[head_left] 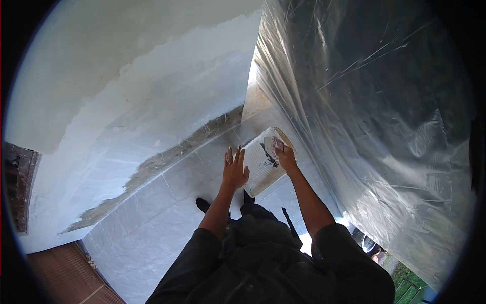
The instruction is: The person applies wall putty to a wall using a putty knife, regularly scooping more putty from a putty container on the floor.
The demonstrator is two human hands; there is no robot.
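A pale, ribbed paint tray point(259, 175) with whitish smears and dark streaks lies in front of me, below my hands. My right hand point(287, 158) is closed on a paint-smeared, reddish-and-white handled tool point(278, 145) over the tray's far right part. Its pale flat end looks like a scraper, though the exact kind is hard to make out. My left hand point(235, 171) is held out at the tray's left edge, fingers stretched and slightly apart, with nothing in it. Whether it touches the tray rim cannot be told.
On the left rises a wall point(167, 86) with a fresh pale coat and a rough bare strip point(172, 157) along its foot. Clear plastic sheeting point(374, 111) hangs on the right. Grey tiles point(152, 223) cover the floor; a brown-red mat point(66, 273) lies lower left.
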